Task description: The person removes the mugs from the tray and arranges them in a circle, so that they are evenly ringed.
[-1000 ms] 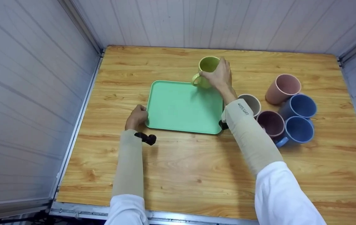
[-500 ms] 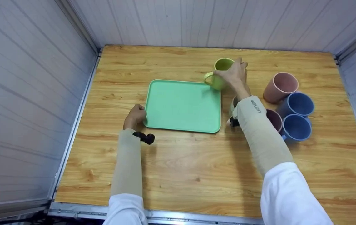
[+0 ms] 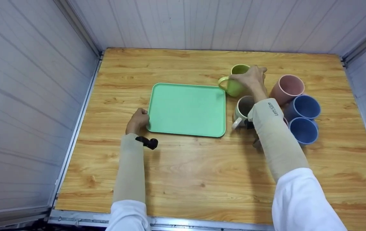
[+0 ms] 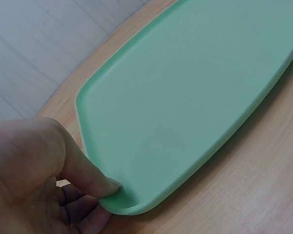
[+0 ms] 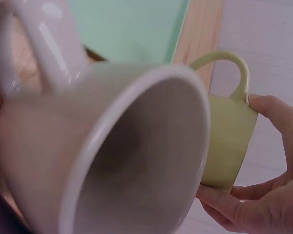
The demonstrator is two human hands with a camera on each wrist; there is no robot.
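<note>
My left hand (image 3: 137, 121) holds the near left corner of the green tray (image 3: 186, 110). In the left wrist view the thumb (image 4: 100, 183) lies on the tray's inner edge, with the fingers curled below the rim. My right hand (image 3: 253, 78) grips a yellow-green mug (image 3: 236, 88) near its rim, thumb on one side and fingers on the other. This mug is just off the tray's far right corner, its handle pointing left; I cannot tell whether its base touches the table. A white mug (image 3: 240, 110) stands under my right wrist and looms large in the right wrist view.
Right of my forearm stand a pink mug (image 3: 287, 89) and two blue mugs, one farther back (image 3: 306, 107) and one nearer (image 3: 304, 131). A dark purple mug is mostly hidden under the sleeve. Pale panels (image 3: 183, 24) wall the wooden table (image 3: 186, 176) at the back and sides.
The right hand has carried the yellow-green mug rightward, from over the tray's far edge to beyond its corner. The left hand stays on the tray. The white mug shows more now.
</note>
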